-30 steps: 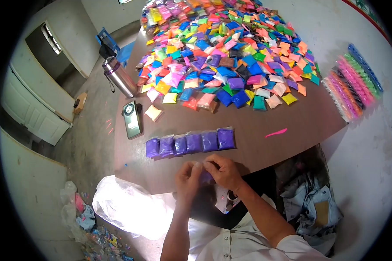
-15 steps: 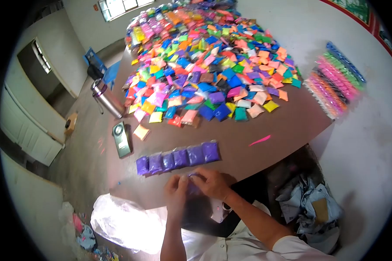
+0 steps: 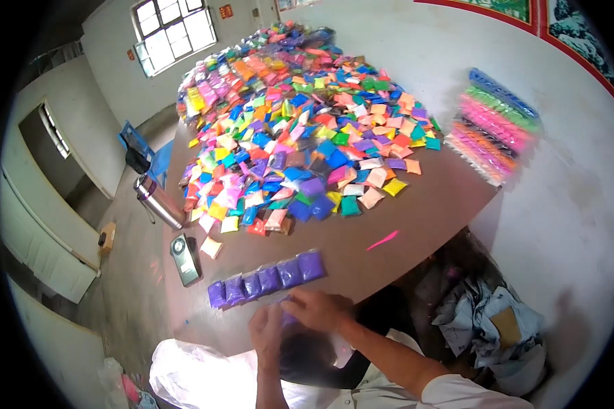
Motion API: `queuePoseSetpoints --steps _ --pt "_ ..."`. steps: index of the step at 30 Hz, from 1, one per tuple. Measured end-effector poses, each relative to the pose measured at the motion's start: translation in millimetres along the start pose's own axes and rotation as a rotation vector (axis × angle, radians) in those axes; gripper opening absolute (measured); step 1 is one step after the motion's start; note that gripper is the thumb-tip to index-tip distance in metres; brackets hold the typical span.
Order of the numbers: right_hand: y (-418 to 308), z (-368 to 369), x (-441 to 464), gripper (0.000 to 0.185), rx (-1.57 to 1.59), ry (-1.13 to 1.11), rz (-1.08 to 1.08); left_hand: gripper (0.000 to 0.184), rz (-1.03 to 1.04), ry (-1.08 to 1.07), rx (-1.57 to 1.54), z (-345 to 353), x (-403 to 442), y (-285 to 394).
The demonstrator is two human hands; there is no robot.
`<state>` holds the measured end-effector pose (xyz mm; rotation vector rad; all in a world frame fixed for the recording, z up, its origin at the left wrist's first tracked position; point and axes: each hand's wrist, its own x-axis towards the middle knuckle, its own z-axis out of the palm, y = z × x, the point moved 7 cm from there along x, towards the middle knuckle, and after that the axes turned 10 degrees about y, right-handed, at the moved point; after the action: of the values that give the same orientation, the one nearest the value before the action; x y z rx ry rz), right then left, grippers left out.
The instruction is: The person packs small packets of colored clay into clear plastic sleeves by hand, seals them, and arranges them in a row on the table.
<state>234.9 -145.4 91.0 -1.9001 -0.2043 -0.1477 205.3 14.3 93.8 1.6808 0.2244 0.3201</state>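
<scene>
At the table's near edge, my left hand (image 3: 266,330) and my right hand (image 3: 317,310) are close together, fingers pinched on a small purple packet (image 3: 288,318). Most of that packet is covered by my fingers. Just beyond them lies a row of several purple packets (image 3: 269,279) in clear film, side by side. A pink plastic knife-like tool (image 3: 383,240) rests on the table to the right of the row.
A large heap of colourful small packets (image 3: 307,153) covers the far table (image 3: 433,211). On the left are a steel flask (image 3: 159,202) and a dark handheld device (image 3: 185,260). Bundled coloured packs (image 3: 494,126) lie at the right edge. Crumpled bags (image 3: 491,327) fill a bin below.
The camera has tipped up, so the table and everything on it sit lower in view. Both hands remain together on the purple packet, slightly shifted.
</scene>
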Motion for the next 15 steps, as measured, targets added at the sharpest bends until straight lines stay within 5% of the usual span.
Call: queuePoseSetpoints --steps 1,3,9,15 --pt "-6 -6 0 0.023 -0.004 0.015 0.0 0.029 0.006 -0.014 -0.004 2 -1 7" --pt "-2 -3 -8 0.037 0.236 -0.105 0.362 0.023 -0.138 -0.06 -0.016 5 -4 13" --pt "-19 -21 -4 0.036 0.148 0.108 0.046 0.029 -0.074 -0.171 -0.015 12 -6 4" --pt "-43 -33 -6 0.041 0.002 0.029 -0.002 0.031 -0.166 -0.127 -0.173 3 -1 -7"
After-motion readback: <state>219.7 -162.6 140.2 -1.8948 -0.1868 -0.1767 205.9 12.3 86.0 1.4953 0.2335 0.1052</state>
